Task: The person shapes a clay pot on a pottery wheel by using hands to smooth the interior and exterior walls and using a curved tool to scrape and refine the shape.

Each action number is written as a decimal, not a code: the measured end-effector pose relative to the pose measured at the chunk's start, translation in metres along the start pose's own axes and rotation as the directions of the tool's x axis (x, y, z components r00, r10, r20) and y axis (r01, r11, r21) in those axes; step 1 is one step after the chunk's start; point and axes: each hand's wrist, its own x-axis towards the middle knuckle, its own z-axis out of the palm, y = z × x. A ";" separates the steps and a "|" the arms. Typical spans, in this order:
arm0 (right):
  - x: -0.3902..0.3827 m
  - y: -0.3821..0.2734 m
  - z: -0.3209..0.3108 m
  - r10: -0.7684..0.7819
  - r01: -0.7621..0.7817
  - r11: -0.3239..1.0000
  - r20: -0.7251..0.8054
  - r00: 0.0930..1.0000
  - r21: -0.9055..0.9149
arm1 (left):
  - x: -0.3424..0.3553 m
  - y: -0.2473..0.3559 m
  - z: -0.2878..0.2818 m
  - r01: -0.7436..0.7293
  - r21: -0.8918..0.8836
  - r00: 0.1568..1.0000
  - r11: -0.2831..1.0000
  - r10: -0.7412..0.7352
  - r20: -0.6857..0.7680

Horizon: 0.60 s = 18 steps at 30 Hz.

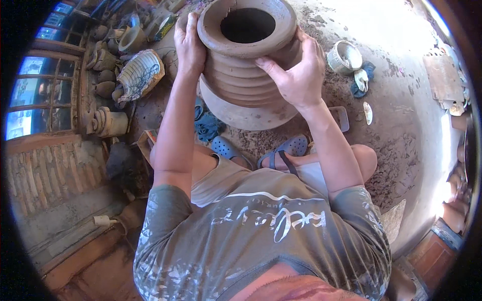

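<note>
A large grey-brown clay pot (241,78) with a thick flared rim and ridged sides stands upright between my knees. It rests on a pale round base (246,116). My left hand (191,47) presses along the pot's left side, fingers pointing up beside the rim. On the right, my right hand (303,75) grips the wall just under the rim. Its thumb lies across the front, and its fingers wrap round the far side, partly hidden. The pot's mouth is dark inside.
A clay-smeared white bucket (345,57) stands to the right, beside a pale glove (361,80) and a blue cloth (368,70). Another blue cloth (208,125) lies near my sandals. Several pots and a ridged pale piece (140,74) crowd the left, by a window (45,93).
</note>
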 end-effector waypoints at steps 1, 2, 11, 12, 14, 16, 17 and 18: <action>0.001 0.003 -0.001 0.026 -0.026 1.000 0.011 1.000 0.008 | 0.001 0.004 0.001 0.016 0.011 1.000 1.000 -0.016 0.014; 0.003 0.007 -0.003 0.052 -0.052 0.999 0.023 0.998 0.016 | 0.001 0.007 0.002 0.031 0.023 0.999 0.999 -0.032 0.028; 0.043 0.062 -0.021 0.177 -0.287 0.902 0.330 0.927 0.322 | 0.006 -0.007 0.000 0.020 -0.053 1.000 0.998 -0.019 0.006; 0.047 0.073 -0.020 0.189 -0.352 0.847 0.393 0.900 0.398 | 0.004 -0.009 0.000 0.023 -0.072 1.000 0.997 -0.024 -0.008; 0.051 0.084 -0.018 0.245 -0.403 0.795 0.368 0.897 0.453 | -0.004 -0.007 -0.001 -0.077 0.099 0.997 0.992 0.079 -0.015; 0.050 0.090 -0.016 0.211 -0.278 0.876 0.205 0.956 0.394 | -0.009 -0.005 0.003 -0.120 0.129 0.991 0.984 0.126 -0.040; 0.046 0.075 -0.024 0.285 -0.397 0.856 0.340 0.896 0.329 | -0.013 -0.006 0.004 -0.111 0.079 0.990 0.991 0.118 -0.081; 0.044 0.061 -0.032 0.349 -0.494 0.836 0.463 0.815 0.240 | -0.016 -0.006 0.004 -0.104 0.028 0.987 0.994 0.107 -0.120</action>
